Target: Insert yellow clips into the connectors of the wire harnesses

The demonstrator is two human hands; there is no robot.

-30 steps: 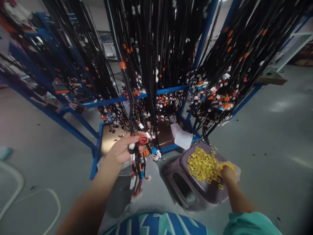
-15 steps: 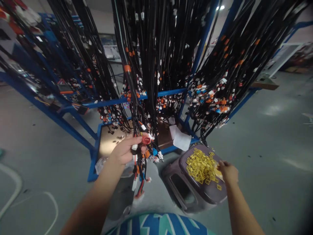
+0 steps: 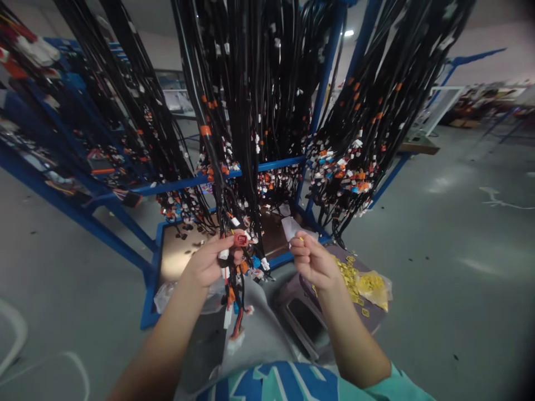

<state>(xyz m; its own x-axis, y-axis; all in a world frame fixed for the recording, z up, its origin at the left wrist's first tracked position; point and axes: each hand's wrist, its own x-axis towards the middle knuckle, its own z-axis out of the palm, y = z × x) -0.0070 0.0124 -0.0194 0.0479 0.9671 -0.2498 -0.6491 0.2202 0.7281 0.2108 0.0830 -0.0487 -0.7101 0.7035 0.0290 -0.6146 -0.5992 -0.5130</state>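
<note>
Your right hand [image 3: 316, 262] pinches a yellow piece [image 3: 301, 239], mostly hidden by fingertips; directly left, across a gap, your left hand [image 3: 209, 262] grips the red connector [image 3: 241, 240], its face turned toward you.

Dim overall; ceiling lamp [image 3: 349, 33] glows; floor [image 3: 480, 266] glares softly; edges blurred.

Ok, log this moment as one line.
left hand: holds red connector | right hand: pinches small yellow piece | connector and piece: apart | stool: loose yellow pieces, plastic bag
</note>
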